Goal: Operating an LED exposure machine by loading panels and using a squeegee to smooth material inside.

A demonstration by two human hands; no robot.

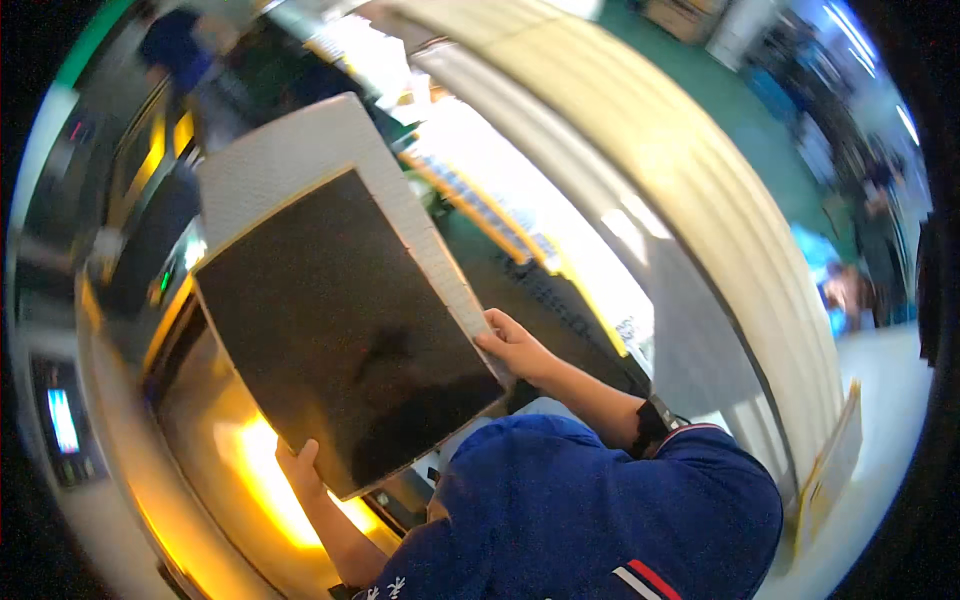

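Note:
A large black rectangular panel with a glossy face is held tilted in front of my body. Against its back lies a light grey textured board, which sticks out past the far and right edges. My left hand grips the near left corner area, thumb on top. On the right side, my right hand is closed around the edge of the board, next to the panel's near right corner. The fingers of both hands are mostly hidden underneath. Whether panel and board are joined, I cannot tell.
Glowing yellow light shines from a machine opening below left. A small lit screen is at the far left. Beyond the panel stands a brightly lit bench beside a curved cream-coloured surface. Another person is at the right.

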